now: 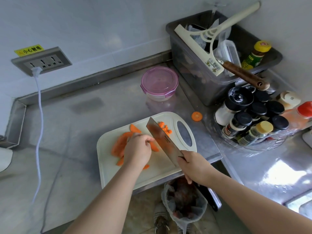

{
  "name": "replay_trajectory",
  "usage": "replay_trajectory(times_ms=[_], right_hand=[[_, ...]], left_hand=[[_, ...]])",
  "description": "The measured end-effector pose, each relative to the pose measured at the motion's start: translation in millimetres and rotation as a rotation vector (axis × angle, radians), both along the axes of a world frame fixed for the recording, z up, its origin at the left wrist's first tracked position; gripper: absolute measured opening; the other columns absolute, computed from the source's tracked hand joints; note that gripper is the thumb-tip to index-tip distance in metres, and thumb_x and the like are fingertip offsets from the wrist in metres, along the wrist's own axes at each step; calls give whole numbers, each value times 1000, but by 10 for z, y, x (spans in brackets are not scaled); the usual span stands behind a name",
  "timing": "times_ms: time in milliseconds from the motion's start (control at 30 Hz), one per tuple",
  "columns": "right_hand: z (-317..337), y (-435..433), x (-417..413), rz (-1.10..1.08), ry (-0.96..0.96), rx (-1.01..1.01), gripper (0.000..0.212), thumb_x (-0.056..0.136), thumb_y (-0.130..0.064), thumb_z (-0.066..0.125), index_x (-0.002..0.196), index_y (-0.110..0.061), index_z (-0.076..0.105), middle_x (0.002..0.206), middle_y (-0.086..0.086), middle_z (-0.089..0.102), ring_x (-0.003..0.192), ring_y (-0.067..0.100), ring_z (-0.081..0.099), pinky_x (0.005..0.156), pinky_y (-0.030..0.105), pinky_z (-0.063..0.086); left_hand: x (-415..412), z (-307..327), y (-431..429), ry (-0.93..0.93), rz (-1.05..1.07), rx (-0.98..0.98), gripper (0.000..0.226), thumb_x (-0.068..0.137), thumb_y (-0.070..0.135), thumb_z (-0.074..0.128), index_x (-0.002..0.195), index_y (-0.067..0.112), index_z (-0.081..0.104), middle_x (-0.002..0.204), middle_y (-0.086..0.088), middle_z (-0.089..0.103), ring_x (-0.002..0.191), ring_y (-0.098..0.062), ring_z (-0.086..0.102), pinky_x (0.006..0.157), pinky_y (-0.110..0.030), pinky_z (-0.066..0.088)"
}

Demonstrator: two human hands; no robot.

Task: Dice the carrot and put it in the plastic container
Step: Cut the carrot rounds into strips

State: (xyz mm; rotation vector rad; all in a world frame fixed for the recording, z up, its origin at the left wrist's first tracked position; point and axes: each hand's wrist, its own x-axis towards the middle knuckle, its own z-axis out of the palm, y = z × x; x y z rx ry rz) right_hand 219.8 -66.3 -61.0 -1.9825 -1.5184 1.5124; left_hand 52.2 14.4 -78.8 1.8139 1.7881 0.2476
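Dicing underway

Left hand (137, 149) curls over carrot strips (119, 146) on board (118, 176), pinning them for the cleaver (162, 139); right hand (194, 168) clamps its handle. Dice (164, 128) pile past the cleaver, clear of cuts. Container (159, 83) sits lidded behind board.

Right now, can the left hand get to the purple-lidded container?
Probably yes. Bare counter lies between the cutting board and the container. But the left hand holds carrot strips, the cleaver blade stands close beside its path, and the lid is on.

Pale glossy wall (101, 22) behind a steel surface (84, 124), socket panel (41, 61) with white cable (39, 125) at left, bright glare (285, 173) at right
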Motion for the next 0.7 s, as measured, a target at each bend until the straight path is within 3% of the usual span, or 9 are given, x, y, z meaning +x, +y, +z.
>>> replay_trajectory(times_ms=[133, 233, 300, 400, 500, 600, 700], right_hand=[[-43, 4, 43, 21, 26, -16, 23, 98, -17, 36, 81, -7, 46, 49, 7, 54, 44, 13, 50, 64, 30, 46], [-43, -4, 48, -38, 78, 0, 27, 99, -17, 38, 74, -9, 45, 45, 5, 54, 46, 14, 47, 64, 27, 45], [11, -6, 57, -82, 138, 0, 28, 99, -17, 39, 73, -7, 44, 44, 3, 51, 43, 13, 43, 66, 28, 42], [93, -3, 86, -129, 221, -20, 26, 100, -16, 41, 75, -8, 43, 44, -1, 48, 40, 13, 41, 63, 25, 38], [126, 3, 110, -196, 366, -72, 17, 99, -15, 42, 83, -8, 43, 52, -1, 47, 39, 18, 40, 57, 24, 39], [131, 1, 120, -207, 430, -112, 14, 99, -15, 43, 89, -7, 45, 53, 1, 46, 39, 20, 38, 52, 21, 38], [139, -9, 122, -201, 448, -120, 16, 100, -16, 43, 88, -7, 46, 53, 2, 45, 40, 20, 38, 53, 21, 39]], left_hand=[[-4, -14, -27, 86, -35, -7, 42, 91, 5, 43, 110, 30, 70, 129, 1, 50, 123, -23, 41, 101, -24, 30], [4, -6, -24, 77, -16, 0, 40, 90, 6, 43, 109, 30, 69, 127, 2, 51, 119, -24, 42, 100, -27, 34], [16, 1, -26, 8, 49, 23, 39, 89, 5, 44, 109, 28, 68, 124, 3, 53, 114, -25, 47, 94, -32, 44], [8, 54, -10, -263, 280, 22, 37, 89, 5, 42, 113, 26, 63, 116, 5, 62, 98, -27, 61, 76, -44, 56], [85, 128, 35, -575, 428, -137, 39, 93, 2, 41, 126, 16, 56, 116, -1, 65, 96, -20, 64, 89, -39, 52], [220, 237, 45, -966, 605, -400, 42, 98, -2, 35, 139, 4, 42, 111, -11, 59, 98, -22, 60, 85, -29, 48], [238, 268, 27, -1072, 651, -534, 42, 100, -4, 32, 140, 2, 41, 109, -12, 57, 105, -25, 55, 88, -33, 45]])
